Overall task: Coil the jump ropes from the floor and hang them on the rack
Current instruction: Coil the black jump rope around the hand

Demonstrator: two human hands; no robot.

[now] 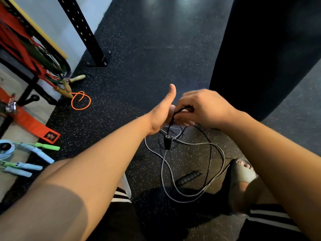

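Note:
Both my hands meet over the dark speckled floor. My left hand (162, 112) has its thumb up and its fingers curled around a black jump rope (210, 153). My right hand (203, 106) pinches a loop of the same rope against the left palm. One black handle (167, 142) dangles just below my hands. The other ribbed black handle (188, 177) lies on the floor. A grey rope (162, 169) lies tangled in loose loops with the black one. The rack (29, 49) stands at the far left, hung with red and green bands.
An orange rope loop (80, 100) with wooden handles lies by the rack's foot. Blue and green rope handles (34, 153) lie at the left edge beside an orange strap (31, 124). A black perforated post (86, 33) rises behind. My sandalled foot (243, 173) rests near the ropes. A big black bag (260, 49) hangs at the right.

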